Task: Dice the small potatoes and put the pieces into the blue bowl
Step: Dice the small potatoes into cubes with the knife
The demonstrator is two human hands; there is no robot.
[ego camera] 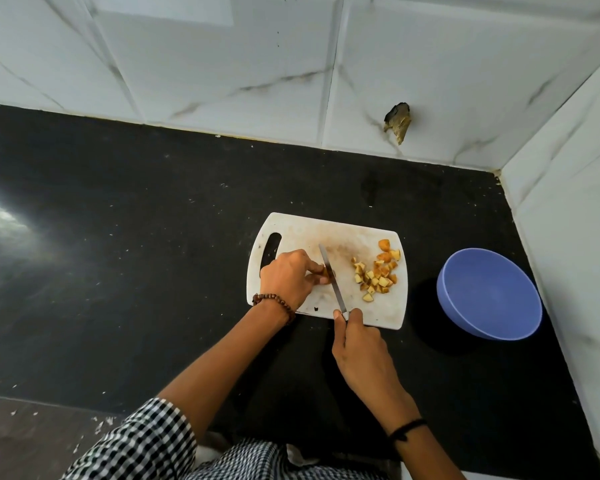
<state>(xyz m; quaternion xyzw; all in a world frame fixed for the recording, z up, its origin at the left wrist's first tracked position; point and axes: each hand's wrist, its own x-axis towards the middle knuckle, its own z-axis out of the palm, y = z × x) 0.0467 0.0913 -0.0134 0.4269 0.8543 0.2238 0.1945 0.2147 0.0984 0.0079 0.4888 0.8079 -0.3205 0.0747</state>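
Note:
A white cutting board [302, 230] lies on the black counter. My left hand [288, 277] pinches a small potato piece [326, 271] on the board, mostly hidden by my fingers. My right hand [359, 348] grips the handle of a knife [331, 277] whose blade stands against that piece. A heap of several diced potato pieces [378, 271] lies on the right part of the board. The blue bowl [489, 294] sits on the counter to the right of the board, and nothing shows inside it.
The black counter [136, 254] runs wide to the left of the board. White marbled tile walls close the back and the right side, close behind the bowl. A hole with brown debris [398, 121] marks the back wall.

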